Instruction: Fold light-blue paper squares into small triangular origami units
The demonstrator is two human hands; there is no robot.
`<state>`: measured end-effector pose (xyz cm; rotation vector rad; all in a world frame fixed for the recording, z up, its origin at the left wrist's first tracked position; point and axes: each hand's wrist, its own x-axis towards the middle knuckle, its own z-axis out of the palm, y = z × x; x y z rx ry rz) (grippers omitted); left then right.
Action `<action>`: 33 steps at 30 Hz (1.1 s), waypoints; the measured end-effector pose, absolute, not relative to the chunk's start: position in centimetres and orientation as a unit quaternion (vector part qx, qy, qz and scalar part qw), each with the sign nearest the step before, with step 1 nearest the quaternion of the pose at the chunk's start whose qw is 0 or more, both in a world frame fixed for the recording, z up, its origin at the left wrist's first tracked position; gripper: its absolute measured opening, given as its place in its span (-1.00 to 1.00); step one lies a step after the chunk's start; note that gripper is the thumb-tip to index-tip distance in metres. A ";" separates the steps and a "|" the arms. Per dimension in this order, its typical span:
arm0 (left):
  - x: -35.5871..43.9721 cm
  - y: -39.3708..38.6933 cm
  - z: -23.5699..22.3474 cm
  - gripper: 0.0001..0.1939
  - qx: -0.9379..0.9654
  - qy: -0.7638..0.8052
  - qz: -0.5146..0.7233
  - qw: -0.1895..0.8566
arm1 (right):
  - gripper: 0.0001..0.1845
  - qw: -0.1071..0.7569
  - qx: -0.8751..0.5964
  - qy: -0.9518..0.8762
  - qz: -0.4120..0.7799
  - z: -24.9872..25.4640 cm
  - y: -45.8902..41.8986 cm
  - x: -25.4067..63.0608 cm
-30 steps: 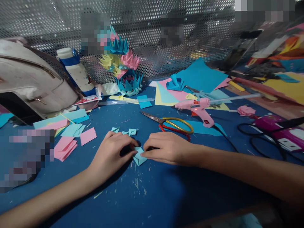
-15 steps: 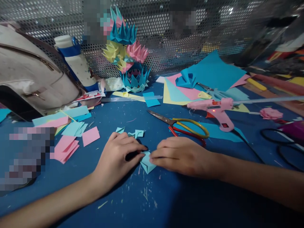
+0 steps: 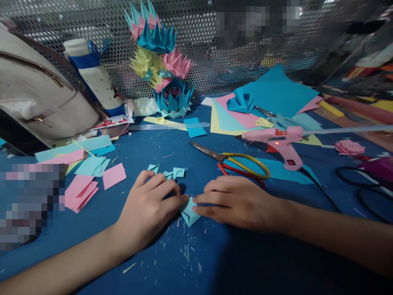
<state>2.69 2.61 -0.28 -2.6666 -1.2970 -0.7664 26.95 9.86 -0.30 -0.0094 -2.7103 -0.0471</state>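
On the blue tabletop lies a small folded light-blue paper (image 3: 189,217), its pointed corner towards me. My left hand (image 3: 150,209) grips its upper left edge, with the thumb and curled fingers closed there. From the other side, my right hand (image 3: 238,203) presses the paper's right edge under its fingertips, the fingers held together. Both hands partly cover the paper. Several small folded light-blue pieces (image 3: 175,173) sit just beyond my left hand. Scissors (image 3: 225,157) with yellow and red handles lie beyond my right hand, on a blue paper strip.
A pink glue gun (image 3: 287,143) with a lit light stands at the right, its cord trailing forward. Coloured sheets (image 3: 276,92) lie behind it. A tower of paper flowers (image 3: 162,65), a bottle (image 3: 96,78) and a bag (image 3: 39,90) line the back. Pink paper squares (image 3: 80,192) lie left.
My left fingers have curled in more at the paper's upper edge. The right hand stays nearly in place. The view has shifted slightly.
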 end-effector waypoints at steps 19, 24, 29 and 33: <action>2.5 2.1 0.1 -0.78 -0.899 -0.389 -0.179 0.091 | -0.77 0.218 -0.011 -0.975 -0.031 -0.3 9.8 27.2; 2.2 2.1 0.2 -0.72 -0.902 -0.391 -0.167 0.076 | -0.75 0.221 0.000 -0.975 -0.034 -0.2 10.0 27.1; 2.4 1.9 0.6 -0.63 -0.913 -0.374 -0.135 0.096 | -0.71 0.214 0.003 -0.976 -0.037 -0.1 9.9 27.0; 2.5 1.6 1.1 -0.61 -0.907 -0.391 -0.120 0.097 | -0.75 0.216 0.005 -0.976 -0.032 -0.2 10.0 27.0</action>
